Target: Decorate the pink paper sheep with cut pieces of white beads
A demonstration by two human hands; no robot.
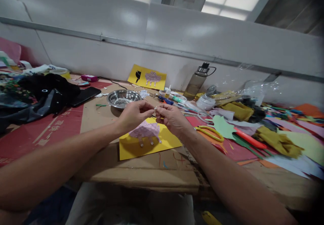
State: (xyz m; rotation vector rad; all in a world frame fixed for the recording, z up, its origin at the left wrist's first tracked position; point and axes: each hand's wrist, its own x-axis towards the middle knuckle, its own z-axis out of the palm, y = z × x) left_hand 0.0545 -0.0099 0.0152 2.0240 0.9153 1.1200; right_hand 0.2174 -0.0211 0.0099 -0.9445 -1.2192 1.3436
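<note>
My left hand and my right hand meet fingertip to fingertip above a yellow card. Both are closed in a pinch on a tiny whitish bead-like piece, too small to tell exactly. A lilac cut-out cloud shape lies on the card, with short strips hanging from it that end in pale round beads. My hands partly cover the card's upper part. Just behind my left hand stands a shiny steel bowl holding small whitish pieces.
A finished-looking yellow card leans on the wall. Right of it are a water bottle, glue tubes and a white jar. Yellow-handled scissors, a red marker-like tool and paper scraps lie right. Dark cloth and a phone lie left.
</note>
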